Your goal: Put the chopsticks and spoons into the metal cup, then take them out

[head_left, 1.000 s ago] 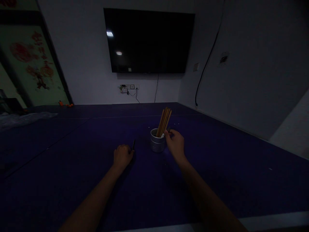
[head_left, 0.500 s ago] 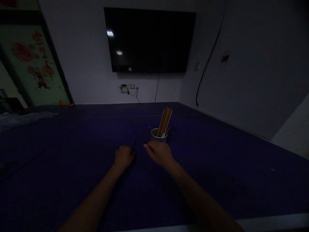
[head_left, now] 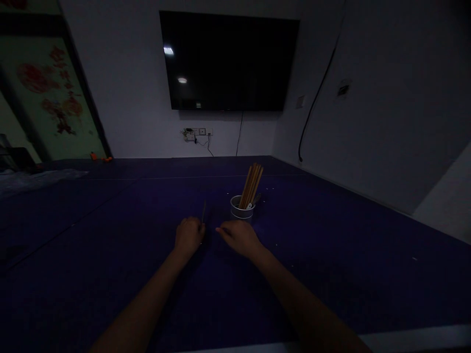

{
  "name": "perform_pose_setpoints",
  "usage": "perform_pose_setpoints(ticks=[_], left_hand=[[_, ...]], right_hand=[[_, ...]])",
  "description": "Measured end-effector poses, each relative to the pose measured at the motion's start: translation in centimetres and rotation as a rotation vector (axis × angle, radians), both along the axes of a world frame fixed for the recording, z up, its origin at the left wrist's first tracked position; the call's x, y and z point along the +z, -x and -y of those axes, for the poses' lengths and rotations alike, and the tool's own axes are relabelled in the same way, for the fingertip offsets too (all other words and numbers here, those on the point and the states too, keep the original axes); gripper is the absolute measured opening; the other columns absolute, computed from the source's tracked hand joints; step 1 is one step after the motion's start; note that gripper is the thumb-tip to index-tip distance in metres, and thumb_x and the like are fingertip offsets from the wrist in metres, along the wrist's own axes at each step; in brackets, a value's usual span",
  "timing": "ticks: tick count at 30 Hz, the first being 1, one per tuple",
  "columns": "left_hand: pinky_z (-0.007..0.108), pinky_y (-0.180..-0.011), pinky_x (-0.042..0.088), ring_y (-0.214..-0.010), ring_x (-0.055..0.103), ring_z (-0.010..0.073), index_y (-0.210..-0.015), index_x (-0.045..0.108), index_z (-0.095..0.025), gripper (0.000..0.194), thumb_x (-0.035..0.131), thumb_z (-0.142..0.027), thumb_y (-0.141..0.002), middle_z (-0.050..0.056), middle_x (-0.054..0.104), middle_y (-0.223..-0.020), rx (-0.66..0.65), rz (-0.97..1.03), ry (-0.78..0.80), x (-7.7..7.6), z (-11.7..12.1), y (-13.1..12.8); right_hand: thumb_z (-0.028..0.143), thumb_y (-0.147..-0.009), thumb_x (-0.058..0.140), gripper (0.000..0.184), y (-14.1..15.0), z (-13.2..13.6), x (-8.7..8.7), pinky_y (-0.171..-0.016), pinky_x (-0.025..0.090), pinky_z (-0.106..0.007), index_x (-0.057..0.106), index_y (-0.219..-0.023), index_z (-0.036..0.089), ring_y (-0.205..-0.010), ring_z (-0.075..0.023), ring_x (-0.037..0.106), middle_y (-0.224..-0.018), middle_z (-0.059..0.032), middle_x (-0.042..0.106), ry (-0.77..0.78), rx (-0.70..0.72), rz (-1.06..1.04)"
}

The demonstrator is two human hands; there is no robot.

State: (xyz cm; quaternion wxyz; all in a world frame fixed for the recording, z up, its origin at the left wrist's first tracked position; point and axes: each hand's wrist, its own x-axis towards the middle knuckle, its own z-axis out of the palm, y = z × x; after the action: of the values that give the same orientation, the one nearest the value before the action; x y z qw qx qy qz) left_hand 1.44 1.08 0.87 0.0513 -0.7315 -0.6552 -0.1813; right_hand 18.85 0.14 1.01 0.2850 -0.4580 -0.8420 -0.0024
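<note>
My left hand [head_left: 189,236] is closed around a slim dark stick-like utensil [head_left: 203,212], which points up and away from me; its kind is too dim to tell. To the right, my right hand [head_left: 240,236] is closed just in front of a grey metal cup [head_left: 242,214], with its thumb toward the left. Whatever its curled fingers hold, if anything, is hidden. Several wooden chopsticks [head_left: 251,185] lean to the right in the cup. Beside them in the cup show a white handle end [head_left: 249,206] and a dark utensil [head_left: 257,198].
Both arms reach over a dark blue surface [head_left: 121,235] with small pale specks. Clear plastic sheeting [head_left: 40,180] lies at the far left, near orange items [head_left: 106,159]. A television [head_left: 230,61] hangs on the wall above sockets and cables.
In my left hand the utensil now stands out farther and looks lighter. My right hand has dropped slightly toward me, so more of the cup's side shows. The cup stays put.
</note>
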Motion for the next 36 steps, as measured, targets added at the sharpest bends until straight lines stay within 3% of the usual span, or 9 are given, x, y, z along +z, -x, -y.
perform_pose_setpoints(ticks=[4, 7, 12, 16, 19, 30, 36], left_hand=[[0.032, -0.075, 0.042, -0.082, 0.055, 0.0200, -0.078, 0.058, -0.017, 0.023, 0.041, -0.027, -0.090, 0.008, 0.061, -0.081, -0.181, 0.085, -0.225, 0.3, 0.3, -0.6], [0.032, -0.075, 0.042, -0.082, 0.052, 0.0189, -0.080, 0.055, -0.017, 0.021, 0.041, -0.027, -0.091, 0.007, 0.059, -0.085, -0.378, 0.074, -0.321, 0.4, 0.7, -1.0], [0.032, -0.076, 0.041, -0.081, 0.050, 0.0185, -0.084, 0.055, -0.017, 0.025, 0.036, -0.031, -0.094, 0.007, 0.057, -0.086, -0.543, 0.017, -0.389, 0.4, 1.2, -1.3], [0.033, -0.075, 0.040, -0.084, 0.050, 0.0195, -0.086, 0.056, -0.017, 0.026, 0.036, -0.033, -0.094, 0.008, 0.058, -0.088, -0.507, 0.048, -0.396, 0.4, 1.3, -1.2], [0.033, -0.075, 0.039, -0.086, 0.051, 0.0199, -0.087, 0.056, -0.017, 0.025, 0.038, -0.033, -0.093, 0.008, 0.059, -0.089, -0.446, 0.053, -0.375, 0.6, 1.2, -1.1], [0.033, -0.081, 0.040, -0.092, 0.055, 0.0200, -0.094, 0.059, -0.019, 0.028, 0.037, -0.035, -0.094, 0.006, 0.065, -0.093, -0.318, 0.178, -0.279, 0.8, 1.2, -0.9], [0.033, -0.082, 0.040, -0.089, 0.057, 0.0200, -0.092, 0.059, -0.018, 0.030, 0.034, -0.034, -0.094, 0.007, 0.066, -0.090, -0.226, 0.159, -0.246, 0.1, 0.5, -0.3]], right_hand=[[0.044, -0.089, 0.045, 0.033, 0.0, -0.3, 0.0, -0.056, 0.039, -0.026, 0.069, -0.097, 0.022, -0.060, -0.0151, 0.059, -0.073, -0.0026, 0.068, 0.052, 0.017, -0.369], [0.050, -0.086, 0.047, 0.043, 0.0, -0.4, 0.1, -0.053, 0.040, -0.025, 0.064, -0.112, 0.020, -0.055, -0.0144, 0.056, -0.065, -0.0005, 0.065, 0.109, 0.039, -0.648], [0.054, -0.083, 0.048, 0.047, -0.1, -0.4, 1.0, -0.044, 0.036, -0.022, 0.066, -0.104, 0.016, -0.045, -0.0112, 0.050, -0.054, 0.0024, 0.057, 0.151, 0.048, -0.985], [0.062, -0.078, 0.050, 0.050, 0.1, -0.5, 1.5, -0.037, 0.031, -0.021, 0.065, -0.078, 0.015, -0.036, -0.0087, 0.044, -0.048, 0.0022, 0.055, 0.306, 0.115, -1.126], [0.067, -0.074, 0.050, 0.052, 0.0, -0.8, 1.7, -0.035, 0.032, -0.020, 0.060, -0.069, 0.016, -0.037, -0.0091, 0.046, -0.049, 0.0012, 0.055, 0.376, 0.139, -1.168], [0.064, -0.079, 0.047, 0.047, -2.1, -0.9, 2.8, -0.041, 0.038, -0.022, 0.056, -0.074, 0.018, -0.043, -0.0108, 0.049, -0.053, 0.0002, 0.058, 0.112, 0.096, -1.188], [0.058, -0.087, 0.039, 0.043, -3.4, -0.3, 3.5, -0.049, 0.040, -0.024, 0.054, -0.078, 0.019, -0.049, -0.0120, 0.051, -0.057, 0.0001, 0.057, -0.177, -0.060, -1.194]])
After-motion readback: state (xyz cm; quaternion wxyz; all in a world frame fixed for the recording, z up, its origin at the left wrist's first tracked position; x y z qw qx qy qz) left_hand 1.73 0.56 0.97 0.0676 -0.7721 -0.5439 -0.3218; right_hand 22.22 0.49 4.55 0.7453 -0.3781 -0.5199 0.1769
